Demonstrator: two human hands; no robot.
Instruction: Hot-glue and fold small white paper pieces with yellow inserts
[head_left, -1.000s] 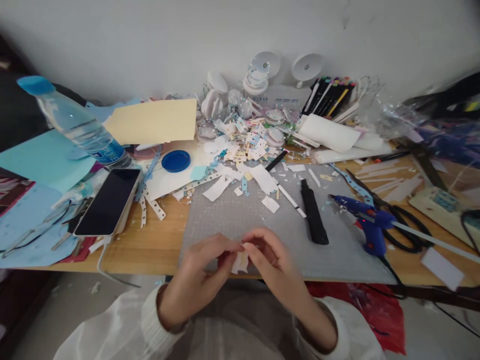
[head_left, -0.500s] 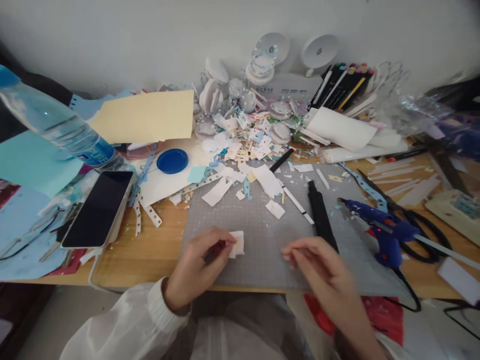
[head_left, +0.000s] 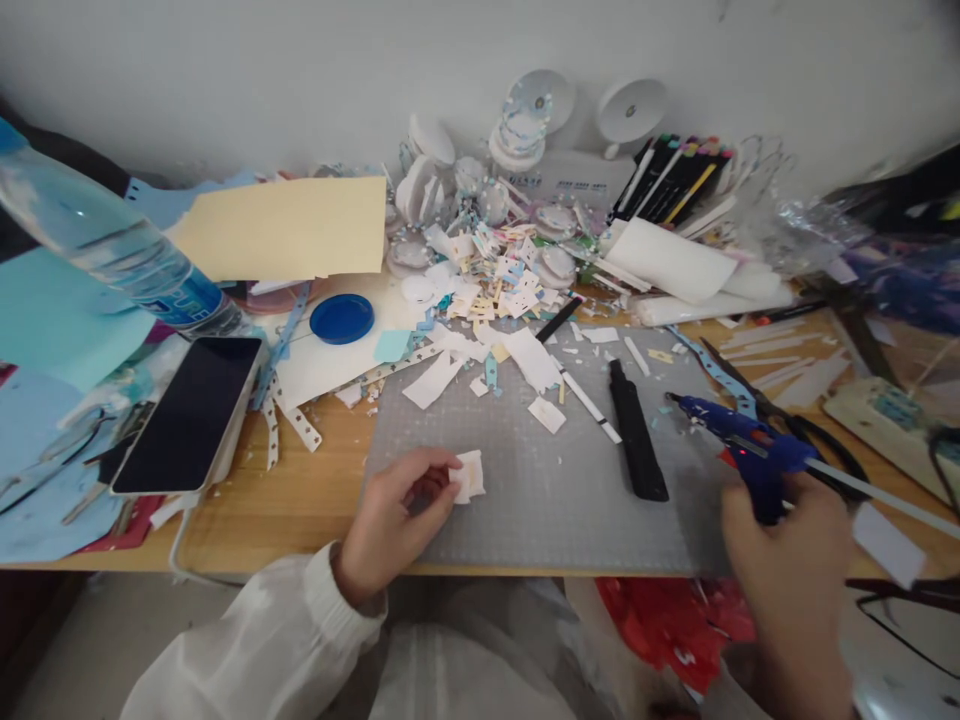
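Between thumb and fingers, my left hand [head_left: 405, 515] pinches a small white piece of paper [head_left: 470, 476] with a faint yellowish mark, low over the grey cutting mat [head_left: 525, 520]. On the right, my right hand [head_left: 795, 550] is closed around the handle of a blue hot glue gun [head_left: 750, 440]. A small red light shows on the gun, and a pale glue stick [head_left: 892, 493] sticks out of its back. Left of the gun lies a black marker-like stick [head_left: 636, 430] on the mat. My right fingertips are partly hidden by the handle.
Paper scraps [head_left: 502, 280] are heaped at the back of the mat. Black-handled scissors [head_left: 825, 440] lie behind the glue gun. On the left are a phone [head_left: 187, 415], a water bottle [head_left: 112, 245] and a blue lid [head_left: 342, 318]. Markers [head_left: 667, 185] stand at the back.
My right hand has moved right from above the mat to the glue gun and closed on its handle. My left hand stays nearly in place with the paper piece.
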